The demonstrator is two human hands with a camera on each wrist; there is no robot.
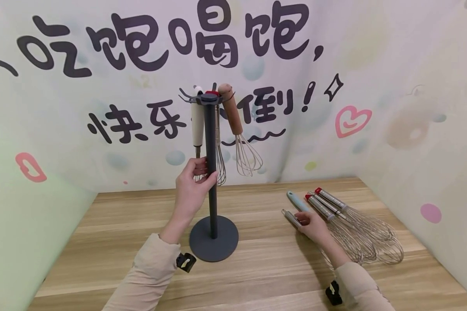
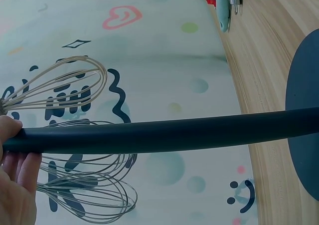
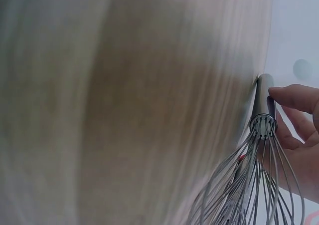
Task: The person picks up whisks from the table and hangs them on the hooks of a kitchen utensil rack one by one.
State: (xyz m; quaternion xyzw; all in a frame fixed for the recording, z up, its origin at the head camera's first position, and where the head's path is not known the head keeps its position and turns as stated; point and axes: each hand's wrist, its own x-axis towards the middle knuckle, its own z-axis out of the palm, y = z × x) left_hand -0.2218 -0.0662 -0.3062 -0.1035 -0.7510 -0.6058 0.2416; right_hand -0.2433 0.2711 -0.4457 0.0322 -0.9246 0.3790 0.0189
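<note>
My left hand (image 1: 192,183) grips the dark pole (image 1: 210,142) of an upright stand, with thumb and fingers around it about halfway up. From the stand's top hooks hang a whisk with a wooden handle (image 1: 232,112), one with a white handle (image 1: 196,125), and a metal one partly hidden behind the pole. On the right, my right hand (image 1: 313,226) pinches the metal handle of a whisk (image 1: 291,217). Its wire loops (image 3: 261,180) spread below the fingers in the right wrist view; in the head view the hand and forearm partly cover them.
Several whisks lie side by side at the right of the wooden table (image 1: 120,242), among them a light-blue-handled one (image 1: 297,201) and a red-tipped metal one (image 1: 331,198). The stand's round base (image 1: 227,248) rests mid-table. A printed wall cloth (image 1: 315,151) rises behind.
</note>
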